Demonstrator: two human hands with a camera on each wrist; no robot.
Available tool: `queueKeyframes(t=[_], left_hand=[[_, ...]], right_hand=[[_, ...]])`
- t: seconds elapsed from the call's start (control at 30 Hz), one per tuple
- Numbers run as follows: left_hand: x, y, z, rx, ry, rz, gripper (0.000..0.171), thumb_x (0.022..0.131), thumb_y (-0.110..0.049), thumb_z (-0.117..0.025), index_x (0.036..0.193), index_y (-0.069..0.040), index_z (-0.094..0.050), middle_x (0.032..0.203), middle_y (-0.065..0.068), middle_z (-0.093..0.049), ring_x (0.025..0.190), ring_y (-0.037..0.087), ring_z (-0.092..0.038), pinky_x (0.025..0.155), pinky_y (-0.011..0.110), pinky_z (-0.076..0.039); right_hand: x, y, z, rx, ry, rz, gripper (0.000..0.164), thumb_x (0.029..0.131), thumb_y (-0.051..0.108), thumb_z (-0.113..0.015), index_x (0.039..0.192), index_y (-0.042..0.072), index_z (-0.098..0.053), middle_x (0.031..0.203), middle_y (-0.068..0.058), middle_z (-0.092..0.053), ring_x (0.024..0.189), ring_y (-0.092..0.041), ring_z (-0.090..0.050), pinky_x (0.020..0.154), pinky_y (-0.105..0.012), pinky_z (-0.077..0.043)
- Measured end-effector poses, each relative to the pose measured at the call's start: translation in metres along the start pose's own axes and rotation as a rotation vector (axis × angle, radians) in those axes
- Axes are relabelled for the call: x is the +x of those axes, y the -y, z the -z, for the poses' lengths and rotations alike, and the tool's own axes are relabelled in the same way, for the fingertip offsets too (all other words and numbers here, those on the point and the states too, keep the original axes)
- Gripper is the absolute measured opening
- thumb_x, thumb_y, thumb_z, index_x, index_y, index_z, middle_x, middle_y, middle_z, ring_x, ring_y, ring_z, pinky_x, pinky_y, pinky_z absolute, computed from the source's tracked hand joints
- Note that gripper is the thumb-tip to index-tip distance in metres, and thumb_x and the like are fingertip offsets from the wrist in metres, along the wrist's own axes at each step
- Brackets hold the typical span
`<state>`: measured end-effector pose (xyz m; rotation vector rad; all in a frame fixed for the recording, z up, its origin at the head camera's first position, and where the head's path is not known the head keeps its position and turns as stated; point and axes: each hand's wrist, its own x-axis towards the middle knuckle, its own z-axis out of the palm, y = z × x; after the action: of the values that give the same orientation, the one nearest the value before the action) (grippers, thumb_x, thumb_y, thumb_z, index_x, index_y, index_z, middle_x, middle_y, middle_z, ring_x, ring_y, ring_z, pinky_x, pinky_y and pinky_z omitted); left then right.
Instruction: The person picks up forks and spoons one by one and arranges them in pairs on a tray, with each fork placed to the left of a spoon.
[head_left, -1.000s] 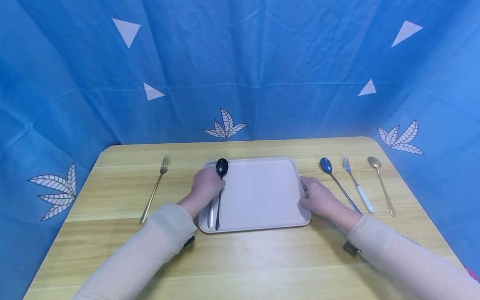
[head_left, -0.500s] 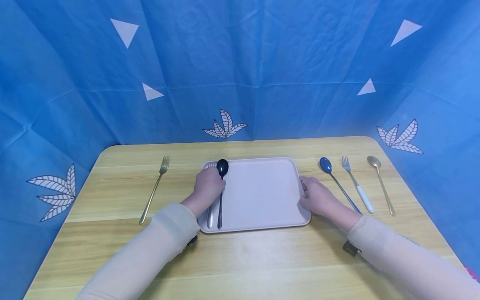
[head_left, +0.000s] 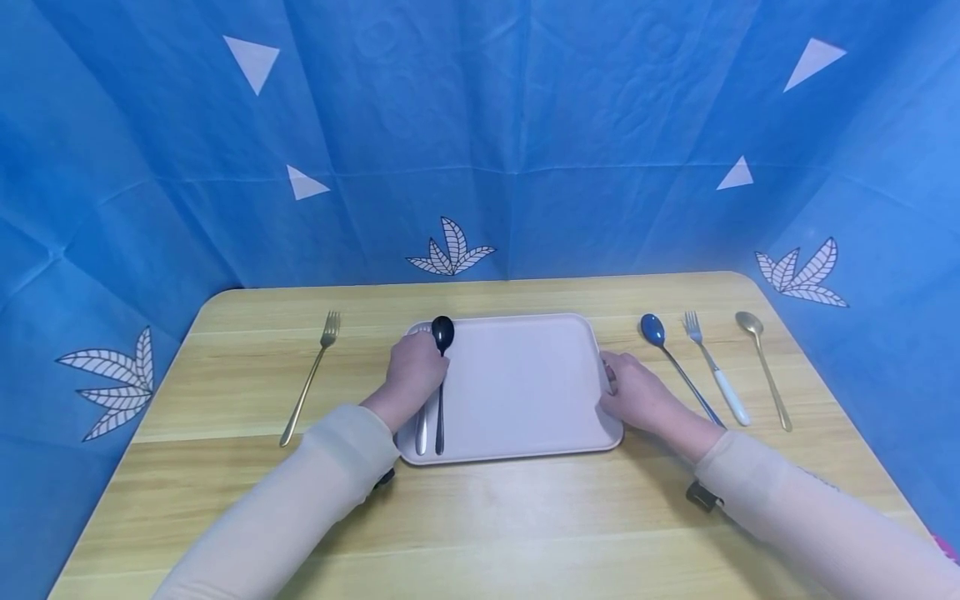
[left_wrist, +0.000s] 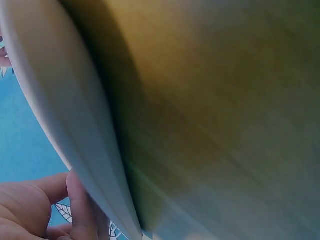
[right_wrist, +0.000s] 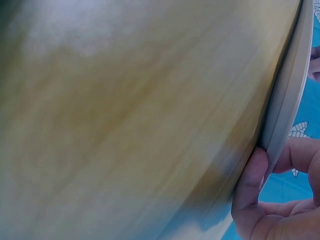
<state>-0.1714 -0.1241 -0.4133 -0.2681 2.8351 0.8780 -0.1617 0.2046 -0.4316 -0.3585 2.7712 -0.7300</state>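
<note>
A pale pinkish tray (head_left: pixel 525 387) lies on the wooden table. Along its left side are a black spoon (head_left: pixel 443 332) and a silver fork (head_left: pixel 422 437), side by side. My left hand (head_left: pixel 415 368) pinches the spoon's handle over the tray's left part and hides the middle of both utensils. In the left wrist view, the fingers show just beyond the tray wall (left_wrist: pixel 65 90). My right hand (head_left: pixel 637 392) grips the tray's right rim, thumb and finger on either side of it in the right wrist view.
A gold fork (head_left: pixel 307 379) lies to the left of the tray. On the right lie a blue-bowled spoon (head_left: pixel 652 329), a white-handled fork (head_left: pixel 720 375) and a gold spoon (head_left: pixel 761 358). Behind the table (head_left: pixel 517 517) hangs a blue patterned cloth (head_left: pixel 600 125).
The black spoon's lower end has shifted slightly right and away from me, leaving it straighter beside the fork. My left hand has moved slightly right; my right hand stays on the rim.
</note>
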Motion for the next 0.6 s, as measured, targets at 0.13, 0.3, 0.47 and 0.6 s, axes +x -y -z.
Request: queueKeyframes(t=[0.13,0.3,0.47,0.6], left_hand=[[0.0000,0.0005,0.0006,0.004,-0.004,-0.005,0.012,0.093,-0.008,-0.059,0.093,0.002,-0.067,0.084,0.016,-0.067,0.069,0.025,-0.065,0.059,0.035,-0.055],[0.0001,0.0008,-0.0004,-0.001,-0.014,-0.010,0.017,0.091,-0.006,-0.059,0.102,0.004,-0.067,0.094,0.018,-0.068,0.075,0.027,-0.065,0.064,0.037,-0.055],[0.0002,0.0011,-0.0010,0.004,-0.015,-0.012,0.016,0.091,-0.006,-0.058,0.100,0.004,-0.067,0.089,0.017,-0.067,0.071,0.026,-0.065,0.059,0.035,-0.054],[-0.0001,0.0010,-0.0007,0.006,-0.017,-0.017,0.014,0.091,-0.006,-0.058,0.098,0.003,-0.067,0.087,0.017,-0.067,0.070,0.026,-0.065,0.058,0.034,-0.053]], right_hand=[[0.0002,-0.0009,0.0001,-0.001,0.002,-0.006,0.073,0.078,0.001,-0.065,0.144,-0.015,-0.036,0.115,-0.029,-0.057,0.097,-0.036,-0.062,0.086,-0.049,-0.054],[0.0009,-0.0024,0.0000,-0.009,0.002,-0.011,0.074,0.078,0.001,-0.065,0.144,-0.015,-0.036,0.115,-0.029,-0.057,0.097,-0.036,-0.062,0.086,-0.050,-0.054],[-0.0001,-0.0013,0.0007,-0.001,0.006,-0.014,0.074,0.079,0.001,-0.065,0.144,-0.015,-0.035,0.117,-0.031,-0.056,0.100,-0.038,-0.062,0.088,-0.051,-0.053],[-0.0002,-0.0012,0.0008,0.000,0.004,-0.010,0.074,0.078,0.001,-0.065,0.144,-0.016,-0.035,0.118,-0.031,-0.056,0.100,-0.038,-0.062,0.088,-0.051,-0.053]])
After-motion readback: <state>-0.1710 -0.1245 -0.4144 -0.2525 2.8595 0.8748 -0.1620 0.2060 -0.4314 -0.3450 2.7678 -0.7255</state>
